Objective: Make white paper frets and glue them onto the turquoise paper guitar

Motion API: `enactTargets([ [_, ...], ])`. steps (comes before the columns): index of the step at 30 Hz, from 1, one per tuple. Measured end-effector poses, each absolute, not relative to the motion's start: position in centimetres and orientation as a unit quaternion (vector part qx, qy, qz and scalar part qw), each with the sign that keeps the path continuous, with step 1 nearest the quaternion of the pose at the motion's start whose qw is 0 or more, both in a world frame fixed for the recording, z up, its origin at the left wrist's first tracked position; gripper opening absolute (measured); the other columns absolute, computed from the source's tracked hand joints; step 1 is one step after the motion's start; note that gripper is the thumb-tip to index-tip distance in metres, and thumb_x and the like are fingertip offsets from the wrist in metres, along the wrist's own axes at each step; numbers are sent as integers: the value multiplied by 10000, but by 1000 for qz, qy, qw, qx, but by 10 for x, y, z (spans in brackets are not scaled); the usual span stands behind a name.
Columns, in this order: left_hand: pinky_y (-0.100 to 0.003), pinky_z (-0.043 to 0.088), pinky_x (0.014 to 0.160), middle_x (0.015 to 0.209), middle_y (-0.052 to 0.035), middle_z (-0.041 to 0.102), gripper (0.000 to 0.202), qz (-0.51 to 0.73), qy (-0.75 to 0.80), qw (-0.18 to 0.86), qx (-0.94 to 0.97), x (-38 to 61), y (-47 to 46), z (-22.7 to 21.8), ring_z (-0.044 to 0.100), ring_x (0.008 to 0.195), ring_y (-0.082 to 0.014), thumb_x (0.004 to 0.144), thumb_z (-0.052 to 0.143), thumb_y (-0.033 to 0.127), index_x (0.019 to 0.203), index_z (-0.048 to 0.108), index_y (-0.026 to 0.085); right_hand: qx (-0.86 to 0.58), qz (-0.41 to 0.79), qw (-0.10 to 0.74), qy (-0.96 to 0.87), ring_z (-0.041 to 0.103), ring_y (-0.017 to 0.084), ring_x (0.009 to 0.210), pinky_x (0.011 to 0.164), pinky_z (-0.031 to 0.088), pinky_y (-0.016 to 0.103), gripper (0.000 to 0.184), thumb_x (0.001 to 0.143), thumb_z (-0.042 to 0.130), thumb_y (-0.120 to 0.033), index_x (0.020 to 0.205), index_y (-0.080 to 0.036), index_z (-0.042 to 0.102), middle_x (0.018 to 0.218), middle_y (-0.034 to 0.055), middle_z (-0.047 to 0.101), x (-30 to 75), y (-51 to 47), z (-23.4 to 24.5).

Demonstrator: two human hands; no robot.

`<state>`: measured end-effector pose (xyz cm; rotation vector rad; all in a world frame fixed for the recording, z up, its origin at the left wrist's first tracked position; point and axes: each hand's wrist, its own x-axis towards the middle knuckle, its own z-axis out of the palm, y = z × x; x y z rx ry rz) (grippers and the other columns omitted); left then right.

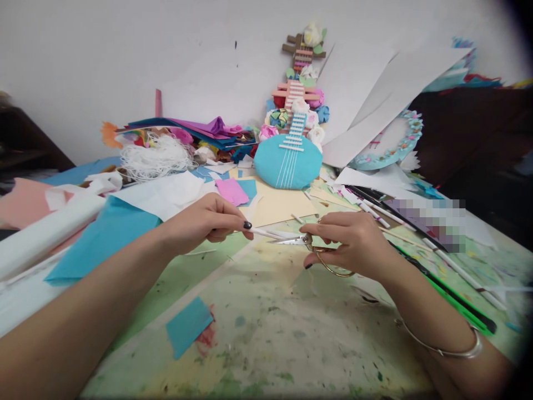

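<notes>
My left hand [212,219], in the middle of the view, pinches a thin white paper strip [266,232]. My right hand [350,241] has its fingers in the golden handles of a pair of scissors [293,240]. The metal blades point left and lie right by the strip; whether they touch it I cannot tell. Behind both hands a blue paper lute [287,161] with white strings and frets leans upright among paper flowers. A small blue paper piece [189,326] lies on the table in front, below my left hand.
Blue paper [104,241] and white rolls [50,239] lie at the left. A tangle of white string [156,156] sits at the back. To the right are a green cutter [445,291], white sticks [462,272] and a phone-like dark slab [428,222].
</notes>
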<state>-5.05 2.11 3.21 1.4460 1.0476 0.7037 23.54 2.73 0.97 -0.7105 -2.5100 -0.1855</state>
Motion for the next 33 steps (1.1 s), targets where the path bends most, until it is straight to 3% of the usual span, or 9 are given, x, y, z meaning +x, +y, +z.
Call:
enactTargets([
  [18,-237,136,388,364,70,207,174,294,458,551,632,-49,21,33,148,404,-49,704,594,173,632,740,111,-284,-92,253,-920,519,97,536,508,279,251,349,798,651,-492,960,-191,719,607,1,614,235,21,12],
  [24,-233,151,395,357,69,216,174,290,466,553,626,-49,21,32,160,402,-48,696,594,178,611,727,105,-294,-94,239,-921,520,133,590,548,292,267,489,765,623,-597,1023,-190,706,643,21,601,229,18,13],
  [33,-235,120,406,365,65,223,176,275,450,593,608,-46,19,28,138,406,-45,711,604,179,670,749,86,-292,-107,248,-918,504,123,559,521,253,264,462,771,625,-583,983,-182,717,608,17,601,226,20,8],
])
